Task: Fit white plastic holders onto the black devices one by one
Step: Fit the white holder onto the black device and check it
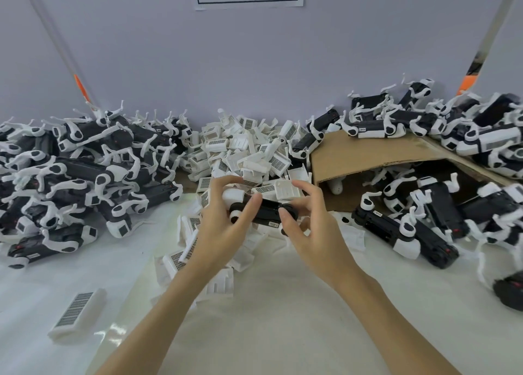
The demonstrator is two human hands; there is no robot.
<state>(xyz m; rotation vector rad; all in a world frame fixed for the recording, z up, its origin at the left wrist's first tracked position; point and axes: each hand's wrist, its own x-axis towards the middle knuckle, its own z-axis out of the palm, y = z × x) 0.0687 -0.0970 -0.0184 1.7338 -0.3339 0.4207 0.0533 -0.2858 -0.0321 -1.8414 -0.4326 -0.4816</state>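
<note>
- Black device (264, 212) sits between both hands, held up above the white table cover (283, 304), just in front of the central heap of loose holders (243, 148).
- Its long axis runs left to right across the view, roughly level, one end in each hand.
- Left hand (223, 221) grips the left end: thumb on the near side, fingers curled over the top onto a rounded white part (233, 196) at that end.
- Right hand (308, 221) pinches the right end between thumb and forefinger; its other fingers are loosely spread and hold nothing that I can make out.
- A white plastic holder (288, 190) lies just behind the right hand's fingertips; whether a finger touches it I cannot tell.
- That holder is nearer the right hand, so my judgement is that the right hand would fetch it while the left steadies the device.
- The device is a narrow matte black bar with rounded ends and a small pale label on its near face; the print is too small to read.
- Loose holders are white ribbed clips, many carrying a grey barcode sticker, as on the stray holder (77, 309) at near left.
- Fitted devices (85, 162) with white clips and arms are piled at left, and a second pile (418, 221) lies at right around a sheet of brown cardboard (365, 151).
</note>
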